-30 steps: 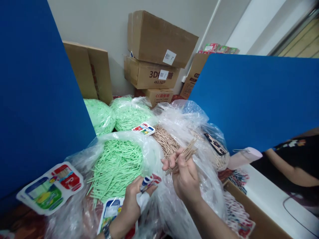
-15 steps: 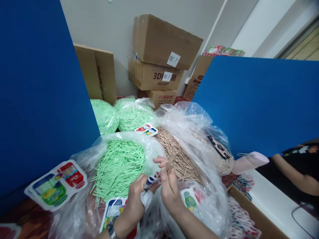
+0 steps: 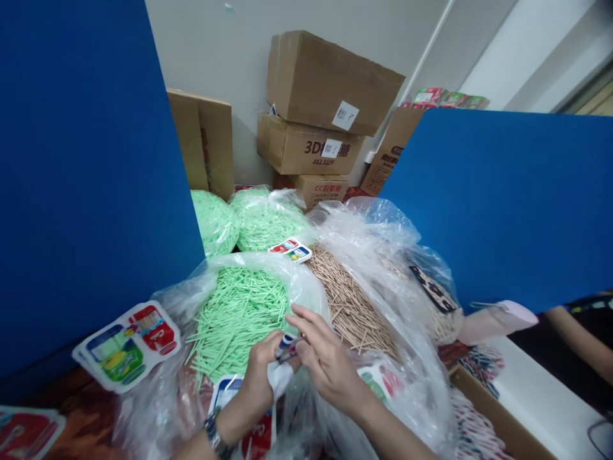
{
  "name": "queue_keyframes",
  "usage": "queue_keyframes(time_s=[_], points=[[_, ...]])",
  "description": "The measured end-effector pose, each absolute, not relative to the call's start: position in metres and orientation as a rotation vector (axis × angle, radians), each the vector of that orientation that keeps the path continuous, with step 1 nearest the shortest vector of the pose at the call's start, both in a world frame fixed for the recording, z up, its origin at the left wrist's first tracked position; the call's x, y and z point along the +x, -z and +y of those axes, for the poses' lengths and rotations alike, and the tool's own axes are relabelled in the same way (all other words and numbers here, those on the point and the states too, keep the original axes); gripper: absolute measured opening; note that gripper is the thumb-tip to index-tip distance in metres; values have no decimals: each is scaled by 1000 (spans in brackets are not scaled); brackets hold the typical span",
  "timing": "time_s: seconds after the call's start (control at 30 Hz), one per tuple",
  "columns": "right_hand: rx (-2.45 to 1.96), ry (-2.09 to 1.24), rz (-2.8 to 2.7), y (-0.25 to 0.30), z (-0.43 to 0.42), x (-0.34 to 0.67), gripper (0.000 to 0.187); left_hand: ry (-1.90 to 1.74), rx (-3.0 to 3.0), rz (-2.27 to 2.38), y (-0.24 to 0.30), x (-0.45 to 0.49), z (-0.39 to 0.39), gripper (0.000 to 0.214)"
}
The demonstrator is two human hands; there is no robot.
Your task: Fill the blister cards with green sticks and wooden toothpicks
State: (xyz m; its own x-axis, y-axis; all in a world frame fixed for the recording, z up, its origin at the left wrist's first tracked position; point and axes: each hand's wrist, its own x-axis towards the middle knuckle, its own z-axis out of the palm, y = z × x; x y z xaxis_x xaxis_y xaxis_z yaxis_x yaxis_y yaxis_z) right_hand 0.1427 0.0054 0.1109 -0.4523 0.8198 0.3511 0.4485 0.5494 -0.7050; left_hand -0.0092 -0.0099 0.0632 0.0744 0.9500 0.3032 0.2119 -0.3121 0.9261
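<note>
Gripping a curled card (image 3: 280,379), the left hand (image 3: 261,364) has its fingers wrapped closed around it. The right hand (image 3: 330,367) meets the card's upper end from 3 o'clock, thumb near the edge and the other fingers stretched loosely; whether they pinch anything I cannot tell.

Too tight a left squeeze could crease the card, since it looks thin and is already bent; too slack a hold could let a push from the right hand twist it loose. If it slips, it could drop into the bag folds just below.

Green sticks (image 3: 239,306) lie at 11 o'clock from the hands and brown sticks (image 3: 354,303) at 2 o'clock, in open bags side by side. A sleeve or wrist dragging the plastic (image 3: 306,291) between them could tip some across and mix the colours. The left forearm passes over a flat card (image 3: 258,437) at 7 o'clock, so the watch (image 3: 216,434) could snag or shift it.
</note>
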Motion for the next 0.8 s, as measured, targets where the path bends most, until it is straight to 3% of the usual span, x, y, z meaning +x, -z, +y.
queue_keyframes(time_s=[0.1,0.37,0.53,0.73,0.8], points=[[-992,-566,-2178,-113,10,139,42,-1270,1485,1161,-61,-16,-11,12],[-975,-724,-2068,-105,22,129,44,-1257,1252,1198,-60,-50,-19,16],[-839,-800,-2139,-108,32,115,26,-1380,1140,1320,-69,-71,-20,24],[-863,-779,-2197,-116,41,100,45,-1423,1186,1383,-71,-75,-25,22],[-805,-695,-2301,-120,44,92,36,-1377,1274,1407,-73,-74,-26,23]])
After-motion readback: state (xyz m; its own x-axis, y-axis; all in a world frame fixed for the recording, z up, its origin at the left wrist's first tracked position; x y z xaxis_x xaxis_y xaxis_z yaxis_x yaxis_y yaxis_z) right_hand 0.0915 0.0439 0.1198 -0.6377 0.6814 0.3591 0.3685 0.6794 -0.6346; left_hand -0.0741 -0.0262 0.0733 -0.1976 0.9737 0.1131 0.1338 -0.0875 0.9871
